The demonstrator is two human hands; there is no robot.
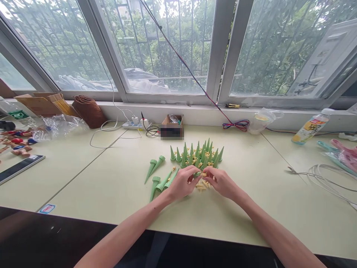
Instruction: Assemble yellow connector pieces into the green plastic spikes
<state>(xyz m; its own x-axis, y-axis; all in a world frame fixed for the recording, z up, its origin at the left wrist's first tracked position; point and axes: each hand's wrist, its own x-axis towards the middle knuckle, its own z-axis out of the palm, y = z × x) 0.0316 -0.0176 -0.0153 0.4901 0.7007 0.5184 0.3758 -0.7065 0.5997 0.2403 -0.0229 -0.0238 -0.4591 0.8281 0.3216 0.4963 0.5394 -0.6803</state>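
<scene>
My left hand (182, 182) is closed around a green plant watering spike (197, 174), most of it hidden by the fingers. My right hand (223, 181) pinches a small yellow valve (204, 174) right at the end of that spike. Just beyond both hands, several green spikes (202, 154) stand upright in a cluster, with yellow valves among them. Loose yellow valves (201, 187) lie on the table between my hands. To the left of my left hand, more green spikes (154, 186) lie flat, one with a yellow valve (173, 169) at its tip.
A small cardboard box (171, 130), a power strip (132, 124) and bundled wires (235, 125) sit along the window ledge. At right are a bottle (311, 128) and a coiled white cable (325, 180). Dolls (21, 143) and a tablet-like device (21, 168) lie at far left.
</scene>
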